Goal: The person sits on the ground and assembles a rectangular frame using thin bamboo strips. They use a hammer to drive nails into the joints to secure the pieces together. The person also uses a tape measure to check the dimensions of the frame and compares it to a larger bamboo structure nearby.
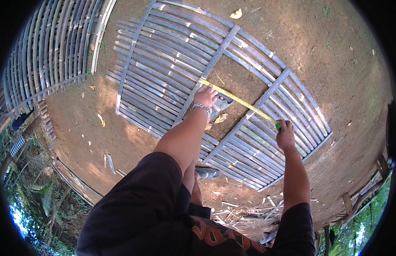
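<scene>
Left hand pins the tape measure end on the bamboo panel; right hand grips its case closed. Keep tape taut and straight.

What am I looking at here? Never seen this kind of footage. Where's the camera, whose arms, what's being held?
There is no machine. The single picture comes from a wide fisheye camera worn on a person's head, looking down, so straight edges bend near the rim. The two forearms coming up from the lower edge are the wearer's own.

On the bare dirt ground lies a flat bamboo slat panel, with long slats fixed across darker cross bars. A second similar panel sits at upper left.

A yellow tape measure is stretched across a gap in the panel. The left hand presses its free end down near one cross bar. The right hand grips the green case at the other end.

A sandalled foot shows below, with bamboo scraps near it.
</scene>
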Demonstrator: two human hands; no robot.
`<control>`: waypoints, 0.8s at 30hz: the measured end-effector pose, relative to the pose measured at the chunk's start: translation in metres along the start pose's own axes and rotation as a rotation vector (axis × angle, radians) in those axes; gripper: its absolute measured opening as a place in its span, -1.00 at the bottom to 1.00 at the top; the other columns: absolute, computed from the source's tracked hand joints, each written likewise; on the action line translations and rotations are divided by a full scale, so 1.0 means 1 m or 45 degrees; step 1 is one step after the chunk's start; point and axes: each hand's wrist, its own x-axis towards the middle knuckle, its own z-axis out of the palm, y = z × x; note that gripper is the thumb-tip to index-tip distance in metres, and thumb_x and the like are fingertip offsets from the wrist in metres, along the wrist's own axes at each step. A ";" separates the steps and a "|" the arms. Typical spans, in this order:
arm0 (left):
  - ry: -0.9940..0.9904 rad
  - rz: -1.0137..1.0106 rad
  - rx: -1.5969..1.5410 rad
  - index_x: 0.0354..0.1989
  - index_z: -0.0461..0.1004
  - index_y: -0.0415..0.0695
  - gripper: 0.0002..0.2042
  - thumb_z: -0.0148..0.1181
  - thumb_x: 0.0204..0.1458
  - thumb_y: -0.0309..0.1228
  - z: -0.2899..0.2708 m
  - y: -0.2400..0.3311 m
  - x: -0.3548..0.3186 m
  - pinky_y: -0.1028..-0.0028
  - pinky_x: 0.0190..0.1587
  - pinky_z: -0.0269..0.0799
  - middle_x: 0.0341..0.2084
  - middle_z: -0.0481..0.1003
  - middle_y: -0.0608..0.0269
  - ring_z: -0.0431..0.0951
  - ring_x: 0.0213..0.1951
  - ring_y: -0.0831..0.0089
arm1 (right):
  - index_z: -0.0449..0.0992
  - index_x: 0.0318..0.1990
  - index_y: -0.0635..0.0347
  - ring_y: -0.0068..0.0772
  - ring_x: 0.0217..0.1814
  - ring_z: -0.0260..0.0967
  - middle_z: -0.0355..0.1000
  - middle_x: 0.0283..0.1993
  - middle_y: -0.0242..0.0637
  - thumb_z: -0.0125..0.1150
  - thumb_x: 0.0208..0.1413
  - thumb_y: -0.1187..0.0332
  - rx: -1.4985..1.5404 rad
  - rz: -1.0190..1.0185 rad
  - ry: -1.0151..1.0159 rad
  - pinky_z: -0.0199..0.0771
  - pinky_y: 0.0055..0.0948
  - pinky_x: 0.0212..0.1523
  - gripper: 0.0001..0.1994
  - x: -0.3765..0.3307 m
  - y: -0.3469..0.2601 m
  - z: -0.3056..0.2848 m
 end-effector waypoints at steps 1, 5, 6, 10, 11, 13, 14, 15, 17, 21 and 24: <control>-0.050 -0.031 0.080 0.05 0.50 -0.06 -0.71 0.25 0.28 -0.19 0.008 -0.005 0.012 0.28 0.08 0.46 -0.08 0.56 0.28 0.56 0.07 0.33 | 0.41 0.17 -0.10 0.25 0.32 0.21 0.27 0.22 0.01 0.08 0.01 0.64 0.003 0.004 0.023 0.35 0.08 0.30 -0.46 0.015 0.005 0.007; -0.144 -0.066 0.179 0.02 0.48 -0.07 -0.76 0.23 0.30 -0.23 0.044 -0.017 0.083 0.24 0.12 0.45 -0.10 0.55 0.24 0.58 0.03 0.33 | 0.41 0.18 -0.11 0.23 0.32 0.24 0.30 0.22 -0.01 0.08 0.03 0.67 0.035 0.023 0.092 0.36 0.04 0.30 -0.45 0.078 0.034 0.048; -0.196 -0.005 0.214 0.02 0.48 -0.05 -0.76 0.24 0.30 -0.24 0.056 -0.019 0.095 0.26 0.05 0.45 -0.12 0.54 0.27 0.58 0.01 0.33 | 0.41 0.18 -0.11 0.22 0.31 0.25 0.31 0.22 -0.01 0.08 0.03 0.67 0.045 0.075 0.069 0.36 0.04 0.30 -0.45 0.088 0.035 0.050; -0.248 0.016 0.375 0.04 0.47 -0.06 -0.76 0.21 0.31 -0.24 0.109 -0.021 0.123 0.31 -0.01 0.46 -0.10 0.56 0.27 0.60 0.01 0.36 | 0.39 0.20 -0.14 0.22 0.31 0.26 0.31 0.23 -0.03 0.09 0.04 0.66 0.045 0.134 0.148 0.35 0.02 0.32 -0.44 0.109 0.068 0.068; -0.245 0.023 0.403 0.04 0.47 -0.06 -0.76 0.20 0.32 -0.24 0.111 -0.023 0.130 0.31 -0.01 0.46 -0.10 0.56 0.27 0.60 0.01 0.37 | 0.39 0.21 -0.14 0.23 0.32 0.25 0.31 0.24 -0.02 0.10 0.04 0.66 0.043 0.110 0.168 0.36 0.02 0.31 -0.43 0.114 0.071 0.072; -0.250 0.038 0.451 0.04 0.47 -0.06 -0.76 0.18 0.33 -0.24 0.113 -0.026 0.142 0.31 -0.01 0.46 -0.10 0.56 0.27 0.60 0.00 0.38 | 0.38 0.22 -0.14 0.23 0.32 0.25 0.31 0.25 -0.03 0.10 0.04 0.65 0.045 0.084 0.192 0.37 0.03 0.30 -0.42 0.123 0.076 0.078; -0.237 0.052 0.452 0.05 0.47 -0.06 -0.76 0.18 0.33 -0.24 0.109 -0.024 0.146 0.31 0.00 0.46 -0.10 0.56 0.26 0.59 0.00 0.38 | 0.38 0.23 -0.14 0.23 0.32 0.26 0.31 0.25 -0.03 0.10 0.05 0.64 0.048 0.058 0.203 0.38 0.03 0.30 -0.42 0.127 0.071 0.079; -0.225 0.066 0.452 0.05 0.47 -0.06 -0.76 0.17 0.33 -0.23 0.104 -0.022 0.149 0.32 0.00 0.45 -0.10 0.56 0.26 0.59 0.00 0.38 | 0.38 0.24 -0.14 0.23 0.32 0.26 0.30 0.26 -0.03 0.09 0.06 0.63 0.040 0.065 0.205 0.39 0.04 0.29 -0.43 0.131 0.065 0.080; -0.222 0.080 0.466 0.06 0.47 -0.06 -0.75 0.17 0.34 -0.23 0.100 -0.020 0.152 0.32 0.03 0.44 -0.09 0.56 0.27 0.59 -0.01 0.39 | 0.38 0.24 -0.14 0.23 0.32 0.26 0.30 0.26 -0.03 0.09 0.07 0.62 0.018 0.064 0.197 0.39 0.04 0.29 -0.43 0.137 0.063 0.077; -0.242 0.080 0.423 0.06 0.48 -0.06 -0.75 0.16 0.34 -0.22 0.098 -0.020 0.151 0.26 0.06 0.43 -0.08 0.56 0.26 0.58 0.02 0.36 | 0.39 0.24 -0.15 0.25 0.32 0.25 0.29 0.26 -0.03 0.08 0.07 0.63 0.027 0.042 0.204 0.37 0.03 0.32 -0.43 0.142 0.068 0.079; -0.248 0.095 0.434 0.05 0.48 -0.07 -0.74 0.17 0.33 -0.21 0.098 -0.017 0.151 0.21 0.09 0.41 -0.07 0.56 0.24 0.57 0.04 0.34 | 0.39 0.24 -0.14 0.25 0.32 0.25 0.29 0.26 -0.01 0.08 0.06 0.63 0.047 0.042 0.190 0.35 0.02 0.32 -0.43 0.143 0.067 0.078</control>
